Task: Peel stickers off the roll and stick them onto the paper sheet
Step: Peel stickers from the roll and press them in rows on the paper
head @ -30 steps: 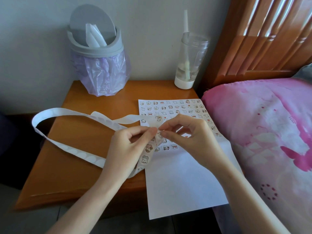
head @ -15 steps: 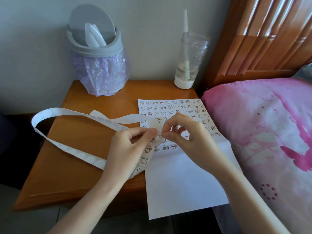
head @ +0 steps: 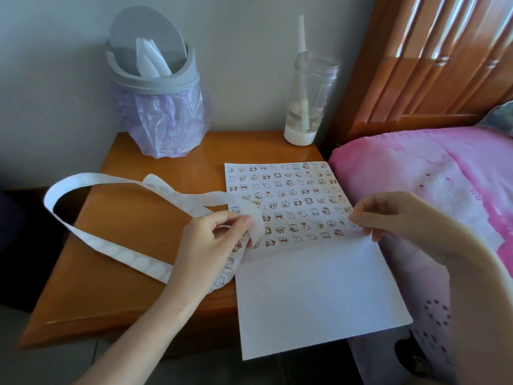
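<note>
Beside the pink bed [head: 433, 173], the wooden bench [head: 133, 245] carries your paper sheet [head: 313, 295]. The sheet sticks out over the near edge of the bench, and its top half is full of little animal stickers in rows. A grey bin [head: 158, 87] with a purple bag and a clear bottle [head: 311, 95] stand at the back, well away from your work.

The long sticker strip [head: 111, 251] loops off the left side of the bench. Your left hand [head: 211, 245] pinches it tight next to the sheet's left edge.

Your right hand [head: 388, 215] is at the sheet's right edge, at the end of a row. Its grip is narrow, with fingertips pressed down there. I cannot tell if a sticker is under them.

Be careful now. The sheet hangs over the edge, so a hard push could slide it or tip it off. If you tug the strip, the loop could drag across the sheet. A sticker pressed down crooked may wrinkle or land on another one.
</note>
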{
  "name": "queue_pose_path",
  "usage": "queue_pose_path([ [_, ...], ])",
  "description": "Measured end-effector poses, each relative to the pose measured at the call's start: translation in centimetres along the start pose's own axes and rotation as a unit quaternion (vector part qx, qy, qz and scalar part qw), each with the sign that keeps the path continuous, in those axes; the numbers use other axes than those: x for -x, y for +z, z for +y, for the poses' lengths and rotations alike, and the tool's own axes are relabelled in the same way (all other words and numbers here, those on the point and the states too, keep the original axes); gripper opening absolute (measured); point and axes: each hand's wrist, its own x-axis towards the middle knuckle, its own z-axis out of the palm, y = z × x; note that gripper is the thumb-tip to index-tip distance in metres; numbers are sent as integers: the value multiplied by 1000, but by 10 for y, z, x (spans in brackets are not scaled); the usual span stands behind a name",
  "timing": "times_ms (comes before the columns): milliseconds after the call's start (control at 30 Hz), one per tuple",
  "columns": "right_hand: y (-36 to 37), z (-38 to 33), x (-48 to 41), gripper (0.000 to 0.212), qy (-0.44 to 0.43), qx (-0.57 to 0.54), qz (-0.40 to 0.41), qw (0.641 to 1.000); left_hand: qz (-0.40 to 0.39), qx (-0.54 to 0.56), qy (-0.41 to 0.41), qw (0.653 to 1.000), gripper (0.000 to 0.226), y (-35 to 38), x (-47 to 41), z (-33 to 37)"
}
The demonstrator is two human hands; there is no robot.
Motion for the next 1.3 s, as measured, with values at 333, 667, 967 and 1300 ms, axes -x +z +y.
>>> queue_pose_path([
  [333, -2, 14, -10, 3, 42, 69, -24, 996, 6, -31, 8, 999, 18, 1, -2, -8],
  [667, 3, 14, -14, 11, 44, 80, -14, 996, 10, -50, 13, 999, 19, 1, -3, -10],
  [967, 6, 11, -13, 12, 44, 88, -7, 995, 9, -49, 12, 999, 19, 1, -3, -11],
  [1300, 9, 11, -14, 12, 46, 83, 2, 995, 7, -45, 13, 999, 15, 2, -3, -10],
])
